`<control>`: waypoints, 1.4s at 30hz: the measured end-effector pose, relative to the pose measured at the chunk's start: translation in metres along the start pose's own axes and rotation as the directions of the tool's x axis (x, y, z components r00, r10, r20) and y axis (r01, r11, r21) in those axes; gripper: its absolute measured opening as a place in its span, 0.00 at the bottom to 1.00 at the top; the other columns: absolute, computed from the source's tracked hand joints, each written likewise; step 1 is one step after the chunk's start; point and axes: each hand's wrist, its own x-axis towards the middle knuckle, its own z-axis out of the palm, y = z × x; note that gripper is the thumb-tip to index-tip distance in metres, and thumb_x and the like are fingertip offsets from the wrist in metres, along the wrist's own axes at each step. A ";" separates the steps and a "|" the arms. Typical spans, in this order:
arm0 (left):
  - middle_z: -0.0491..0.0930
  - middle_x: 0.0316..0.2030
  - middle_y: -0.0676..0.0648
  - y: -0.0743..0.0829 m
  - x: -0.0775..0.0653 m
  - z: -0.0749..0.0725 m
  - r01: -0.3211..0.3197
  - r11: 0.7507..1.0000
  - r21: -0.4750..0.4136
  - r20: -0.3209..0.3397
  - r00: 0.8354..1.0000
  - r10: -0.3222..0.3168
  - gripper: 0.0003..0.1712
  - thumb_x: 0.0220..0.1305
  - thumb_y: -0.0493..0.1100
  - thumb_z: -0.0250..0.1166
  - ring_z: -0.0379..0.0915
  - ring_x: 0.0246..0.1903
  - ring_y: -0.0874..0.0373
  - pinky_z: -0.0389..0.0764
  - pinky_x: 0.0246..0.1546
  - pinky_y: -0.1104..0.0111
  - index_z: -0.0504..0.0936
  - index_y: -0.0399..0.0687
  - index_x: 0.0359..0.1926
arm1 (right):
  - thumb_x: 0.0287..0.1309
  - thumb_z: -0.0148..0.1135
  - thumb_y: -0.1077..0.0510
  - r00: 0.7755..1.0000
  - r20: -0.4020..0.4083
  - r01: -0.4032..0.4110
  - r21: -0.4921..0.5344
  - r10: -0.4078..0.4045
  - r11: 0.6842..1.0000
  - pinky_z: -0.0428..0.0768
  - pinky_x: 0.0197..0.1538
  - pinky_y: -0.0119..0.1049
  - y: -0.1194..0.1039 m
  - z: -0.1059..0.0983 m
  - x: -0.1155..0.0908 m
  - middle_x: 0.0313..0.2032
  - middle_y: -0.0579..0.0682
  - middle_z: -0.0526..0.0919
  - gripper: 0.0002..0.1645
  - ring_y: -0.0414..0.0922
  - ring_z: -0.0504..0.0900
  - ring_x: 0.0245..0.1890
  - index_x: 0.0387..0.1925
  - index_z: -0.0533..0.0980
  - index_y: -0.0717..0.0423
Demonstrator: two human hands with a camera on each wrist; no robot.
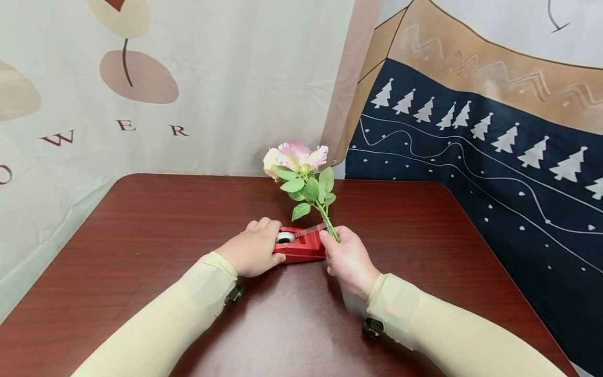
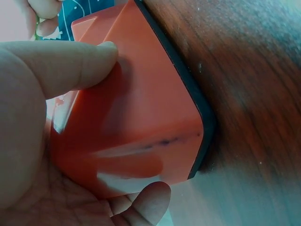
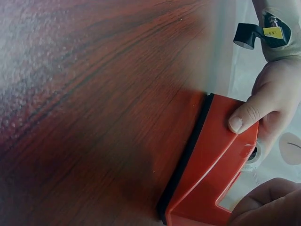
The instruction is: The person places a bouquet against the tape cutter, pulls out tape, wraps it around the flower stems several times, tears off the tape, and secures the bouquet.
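A red tape dispenser stands on the table, and my left hand grips its rear end with the thumb along the near side. The left wrist view shows the thumb and fingers around the red body. Inside it sits a roll of clear tape, from which a strip of tape stretches toward the flower stem. My right hand pinches the lower green stem of a pink and cream flower at the dispenser's front end. The flower leans up and left. The stem's bottom is hidden.
The reddish-brown wooden table has rounded far corners. Behind it hangs a pale printed cloth, with a dark blue cloth with white trees along the right edge. Small black devices hang at both sleeves.
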 end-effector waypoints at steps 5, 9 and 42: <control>0.73 0.52 0.43 0.000 0.000 0.000 0.006 1.000 -0.001 0.003 1.000 -0.006 0.27 0.68 0.53 0.70 0.68 0.52 0.43 0.76 0.57 0.51 0.71 0.43 0.57 | 0.80 0.49 0.57 1.000 0.007 0.011 -0.024 -0.011 1.000 0.57 0.19 0.29 0.000 0.000 0.001 0.17 0.43 0.60 0.08 0.38 0.55 0.16 0.47 0.64 0.60; 0.73 0.52 0.43 0.000 -0.001 -0.001 0.005 1.000 -0.003 0.002 1.000 -0.005 0.27 0.68 0.53 0.70 0.68 0.51 0.44 0.76 0.56 0.51 0.71 0.43 0.57 | 0.82 0.46 0.56 1.000 -0.004 0.025 -0.046 -0.025 0.999 0.59 0.20 0.30 0.001 0.001 0.001 0.18 0.44 0.61 0.10 0.39 0.56 0.16 0.46 0.64 0.60; 0.73 0.53 0.43 0.000 -0.001 -0.001 0.006 1.000 -0.013 0.011 1.000 -0.005 0.29 0.69 0.53 0.69 0.68 0.53 0.43 0.76 0.57 0.52 0.70 0.42 0.59 | 0.84 0.38 0.53 1.000 0.007 -0.010 0.119 0.009 0.993 0.57 0.23 0.30 0.003 0.007 -0.002 0.19 0.44 0.57 0.15 0.40 0.52 0.19 0.35 0.58 0.52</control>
